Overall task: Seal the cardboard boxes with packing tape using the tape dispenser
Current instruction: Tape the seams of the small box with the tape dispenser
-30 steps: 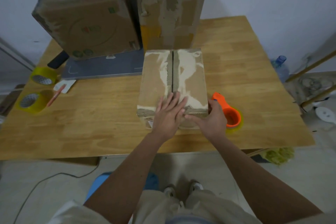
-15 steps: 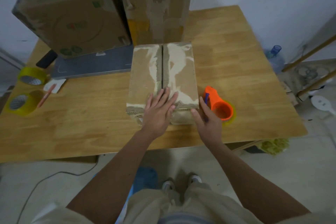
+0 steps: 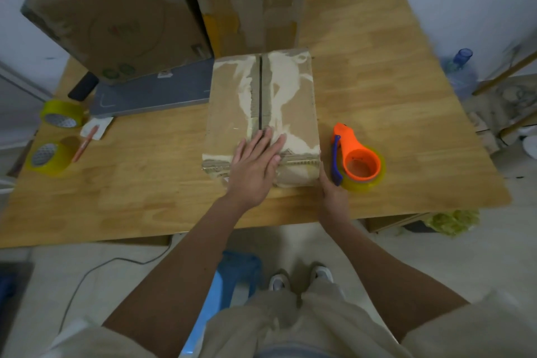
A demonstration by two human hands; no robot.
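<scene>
The left hand [image 3: 255,167] lies flat, fingers straight and together, pressing on the near end of the small cardboard box [image 3: 261,113] over its centre seam, forearm reaching in from the near edge of the counter [image 3: 377,73]. The right hand [image 3: 332,192] rests at the box's near right corner, fingers relaxed and gripping nothing, just beside the orange tape dispenser [image 3: 359,158], which lies on the counter right of the box. The box's printing is too worn to read. Two larger boxes [image 3: 116,14] stand at the far edge; two tape rolls [image 3: 56,136] sit at the left edge.
</scene>
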